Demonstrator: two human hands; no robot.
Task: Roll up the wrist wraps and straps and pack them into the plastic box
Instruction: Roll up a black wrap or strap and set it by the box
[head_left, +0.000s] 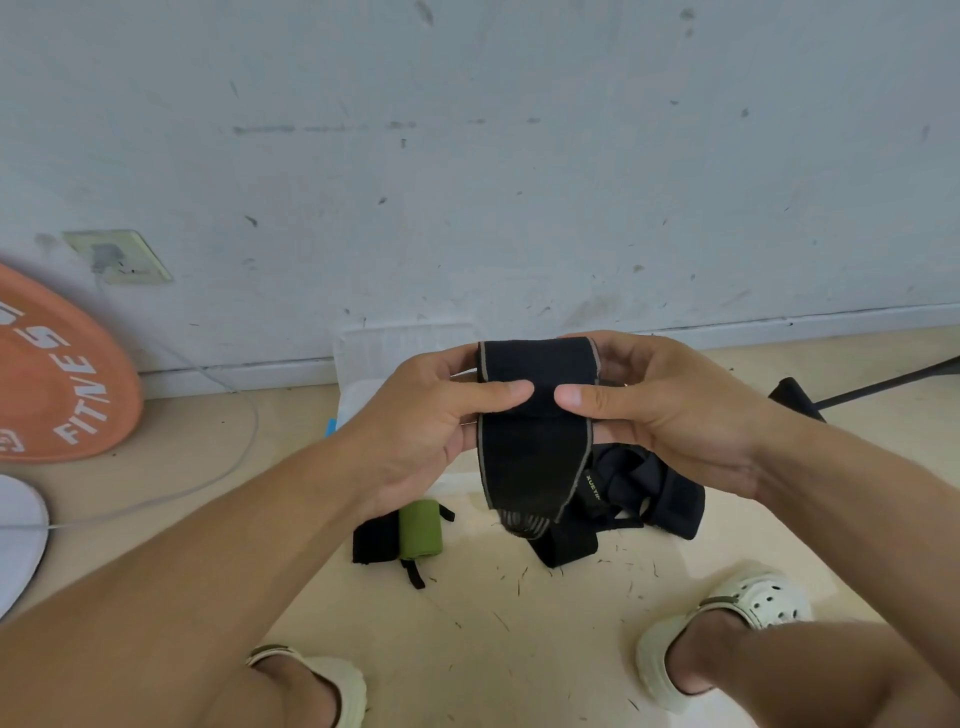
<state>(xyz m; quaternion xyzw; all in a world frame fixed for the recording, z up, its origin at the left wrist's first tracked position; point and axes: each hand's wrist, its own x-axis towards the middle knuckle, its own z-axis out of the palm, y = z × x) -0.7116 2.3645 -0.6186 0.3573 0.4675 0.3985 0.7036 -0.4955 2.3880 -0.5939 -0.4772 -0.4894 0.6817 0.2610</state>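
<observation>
I hold a black wrist wrap (535, 447) with grey edging in front of me, its top folded over and its loose end hanging down. My left hand (426, 421) pinches its left side, thumb on the front. My right hand (670, 410) pinches the right side the same way. Behind my hands the clear plastic box (363, 358) stands on the floor by the wall, mostly hidden. A rolled green wrap (421, 529) and a black wrap (373, 540) lie on the floor below my left hand. A heap of black straps (639, 499) lies under my right hand.
An orange weight plate (57, 374) leans against the wall at the left, with a white disc (18, 535) below it and a thin cable (228, 467) curving across the floor. A black stand foot (795, 397) sits at the right. My feet in pale clogs (737, 623) are near the bottom.
</observation>
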